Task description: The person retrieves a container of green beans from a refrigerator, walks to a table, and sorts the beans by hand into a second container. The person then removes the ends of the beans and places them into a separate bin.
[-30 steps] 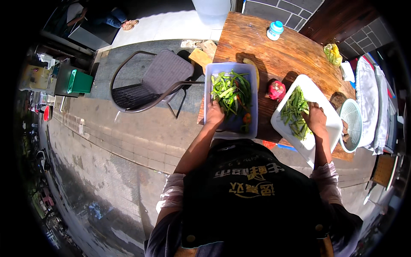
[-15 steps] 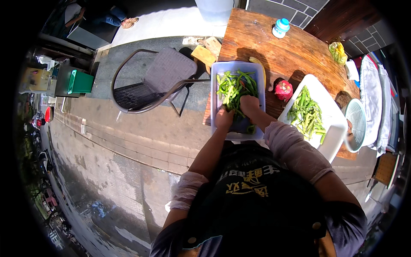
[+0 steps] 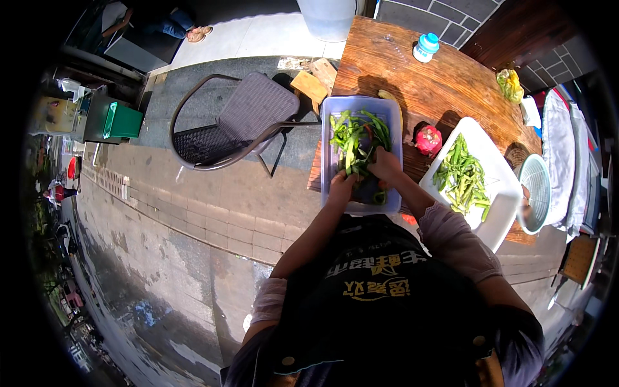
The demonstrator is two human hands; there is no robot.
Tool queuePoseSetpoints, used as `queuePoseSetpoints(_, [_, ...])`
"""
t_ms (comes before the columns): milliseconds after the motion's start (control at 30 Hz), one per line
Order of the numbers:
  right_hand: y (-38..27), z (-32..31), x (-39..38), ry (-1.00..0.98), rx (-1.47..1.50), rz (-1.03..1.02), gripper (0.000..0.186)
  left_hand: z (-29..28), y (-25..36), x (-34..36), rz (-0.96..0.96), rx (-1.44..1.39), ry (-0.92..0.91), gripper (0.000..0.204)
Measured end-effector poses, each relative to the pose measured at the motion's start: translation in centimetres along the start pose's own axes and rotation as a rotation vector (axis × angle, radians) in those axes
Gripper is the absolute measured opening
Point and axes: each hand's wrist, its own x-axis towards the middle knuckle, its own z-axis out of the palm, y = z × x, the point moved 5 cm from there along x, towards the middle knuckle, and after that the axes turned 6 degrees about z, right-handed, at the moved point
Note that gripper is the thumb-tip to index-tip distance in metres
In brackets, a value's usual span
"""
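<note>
A translucent blue plastic bin (image 3: 328,156) on the wooden table (image 3: 387,61) holds long green peppers (image 3: 354,132) and a few darker pieces. Inside its near half, my left hand (image 3: 343,187) is closed on green vegetable pieces. Beside it my right hand (image 3: 385,166) reaches in from the right, its fingers closed among the greens. A white tray (image 3: 500,203) with cut green pieces (image 3: 461,177) lies to the right. A pink dragon fruit (image 3: 429,138) sits between the two containers. A pale yellow, elongated item (image 3: 389,97) lies just behind the bin, partly hidden.
A wicker chair (image 3: 251,106) and low wooden stool (image 3: 304,84) stand left of the table. On or beside the table are a bottle (image 3: 425,48), yellow bag (image 3: 510,86) and pale colander (image 3: 538,190). A seated person (image 3: 174,27) and green bin (image 3: 122,119) are farther left.
My right hand has moved left from the white tray into the blue bin beside my left hand. My left hand has moved from the bin's left side into its near part.
</note>
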Motion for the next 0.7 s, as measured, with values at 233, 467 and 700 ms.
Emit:
queuePoseSetpoints(233, [0.6,1.1,-3.4,-0.443,0.738,0.061,0.034,0.8,-0.1,-0.7,0.001,0.157,-0.131,0.014])
queuePoseSetpoints(467, [-0.9,-5.1,-5.4,-0.016,-0.216,-0.012,0.037,-0.3,3.4,-1.8,0.205,0.435,0.331,0.015])
queuePoseSetpoints(700, [0.7,-4.5,-5.6,-0.251,-0.062,-0.026,0.032,-0.5,1.1,3.3,0.473,1.385,0.353,0.017])
